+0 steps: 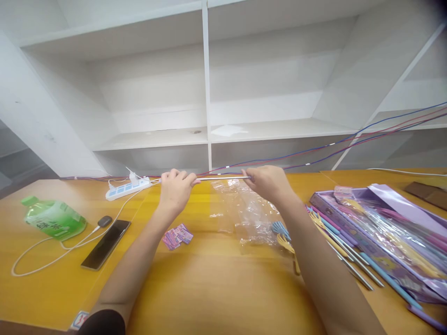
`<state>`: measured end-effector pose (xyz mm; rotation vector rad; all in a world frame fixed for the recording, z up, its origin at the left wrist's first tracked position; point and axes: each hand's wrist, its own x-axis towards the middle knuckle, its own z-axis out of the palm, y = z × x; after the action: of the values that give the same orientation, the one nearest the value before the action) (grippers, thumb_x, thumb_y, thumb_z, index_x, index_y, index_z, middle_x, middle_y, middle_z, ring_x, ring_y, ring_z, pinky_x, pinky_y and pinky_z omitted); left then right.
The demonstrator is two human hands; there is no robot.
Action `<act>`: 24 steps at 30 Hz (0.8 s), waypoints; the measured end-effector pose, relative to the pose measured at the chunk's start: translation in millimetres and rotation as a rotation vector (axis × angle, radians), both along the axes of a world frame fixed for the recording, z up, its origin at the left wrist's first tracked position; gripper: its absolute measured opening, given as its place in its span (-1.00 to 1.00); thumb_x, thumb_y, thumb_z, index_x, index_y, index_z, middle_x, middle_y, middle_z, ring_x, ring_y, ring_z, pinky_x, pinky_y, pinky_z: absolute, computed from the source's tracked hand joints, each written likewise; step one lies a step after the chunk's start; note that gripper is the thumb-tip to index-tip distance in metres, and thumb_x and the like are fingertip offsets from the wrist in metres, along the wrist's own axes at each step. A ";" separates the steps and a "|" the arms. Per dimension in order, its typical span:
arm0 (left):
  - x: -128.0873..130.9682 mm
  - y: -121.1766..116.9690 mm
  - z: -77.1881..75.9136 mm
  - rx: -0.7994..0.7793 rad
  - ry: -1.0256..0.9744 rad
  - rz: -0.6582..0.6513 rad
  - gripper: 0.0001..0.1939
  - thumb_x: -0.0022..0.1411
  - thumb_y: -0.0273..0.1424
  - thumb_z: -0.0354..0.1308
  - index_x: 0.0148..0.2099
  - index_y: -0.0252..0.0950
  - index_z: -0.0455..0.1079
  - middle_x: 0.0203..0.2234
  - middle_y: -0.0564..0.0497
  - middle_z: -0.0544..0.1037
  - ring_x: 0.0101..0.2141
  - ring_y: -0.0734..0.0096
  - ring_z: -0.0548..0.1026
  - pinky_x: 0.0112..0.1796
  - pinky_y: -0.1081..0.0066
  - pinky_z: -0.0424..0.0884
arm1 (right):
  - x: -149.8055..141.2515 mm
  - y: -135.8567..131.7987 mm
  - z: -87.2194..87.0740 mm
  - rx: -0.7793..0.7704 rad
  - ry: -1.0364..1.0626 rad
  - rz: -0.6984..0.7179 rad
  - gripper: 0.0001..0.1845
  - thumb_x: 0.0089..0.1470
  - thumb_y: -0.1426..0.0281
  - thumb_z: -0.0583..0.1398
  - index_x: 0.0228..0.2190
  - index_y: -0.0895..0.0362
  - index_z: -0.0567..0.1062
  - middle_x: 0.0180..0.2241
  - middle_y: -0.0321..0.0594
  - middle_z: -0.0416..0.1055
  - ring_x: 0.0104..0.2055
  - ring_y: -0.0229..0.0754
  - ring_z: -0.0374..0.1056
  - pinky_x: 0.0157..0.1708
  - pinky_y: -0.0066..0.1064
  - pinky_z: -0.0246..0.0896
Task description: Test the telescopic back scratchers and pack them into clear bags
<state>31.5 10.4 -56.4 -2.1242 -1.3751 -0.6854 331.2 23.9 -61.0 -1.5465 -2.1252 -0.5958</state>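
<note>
A thin silver rod point(223, 178) runs level between my two hands; it looks like the shaft of a back scratcher, its ends hidden in my fists. My left hand point(177, 188) is closed around one end. Around the other end my right hand point(267, 180) is closed, with the thumb along the rod. Below my right hand lie crumpled clear plastic bags point(251, 214). A blue claw-shaped head point(280, 229) and a yellow one point(285, 243) lie beside them, partly behind my right forearm. Small pink-purple cards point(177, 236) lie on the table near my left forearm.
At the right, a purple box point(377, 253) holds bagged back scratchers, with several loose ones point(344, 242) alongside. At the left are a green bottle point(56, 217), a phone point(105, 244), a cable and a power strip point(127, 188). White shelves point(157, 137) stand behind the table.
</note>
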 end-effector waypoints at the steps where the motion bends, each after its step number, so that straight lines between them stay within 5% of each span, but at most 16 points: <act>1: -3.6 2.9 2.2 -0.001 -0.015 -0.010 -0.74 0.53 -0.18 0.17 -0.21 -0.15 0.53 -0.35 -0.01 0.64 -0.14 0.14 0.42 -0.13 0.14 0.03 | 8.3 2.1 1.0 0.020 0.009 -0.013 -0.48 0.41 0.21 0.03 -0.48 0.13 0.59 -0.47 -0.07 0.56 -0.46 -0.17 0.28 -0.35 -0.30 -0.33; 14: -19.4 4.7 13.8 0.157 -0.107 -0.042 -0.71 0.53 -0.18 0.16 -0.26 -0.16 0.53 -0.36 -0.05 0.61 -0.01 -0.01 0.35 -0.12 0.09 -0.07 | 25.5 3.3 6.9 0.258 0.018 0.062 -0.40 0.47 0.18 0.01 -0.59 0.13 0.43 -0.56 -0.20 0.45 -0.49 -0.25 0.19 -0.35 -0.32 -0.22; 20: -75.1 21.3 28.6 0.218 -0.164 -0.015 -0.69 0.53 -0.15 0.09 -0.23 -0.15 0.53 -0.34 -0.08 0.57 0.06 -0.16 0.29 0.00 -0.01 -0.03 | 92.6 5.1 11.7 0.379 0.071 -0.042 -0.42 0.44 0.23 0.02 -0.64 0.13 0.26 -0.61 -0.19 0.33 -0.51 -0.25 0.08 -0.32 -0.33 -0.10; 24: -99.9 28.6 35.3 0.205 -0.160 -0.120 -0.67 0.53 -0.16 0.07 -0.25 -0.14 0.52 -0.38 -0.10 0.53 0.02 -0.08 0.32 0.05 -0.01 0.06 | 129.7 -1.1 15.1 0.432 0.069 -0.113 -0.44 0.43 0.26 0.01 -0.64 0.10 0.13 -0.62 -0.23 0.23 -0.50 -0.24 0.02 -0.30 -0.33 -0.03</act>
<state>-68.4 39.0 -21.0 -2.0362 -1.2064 -1.0189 460.9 22.7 -45.9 -1.4212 -1.7207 -0.9532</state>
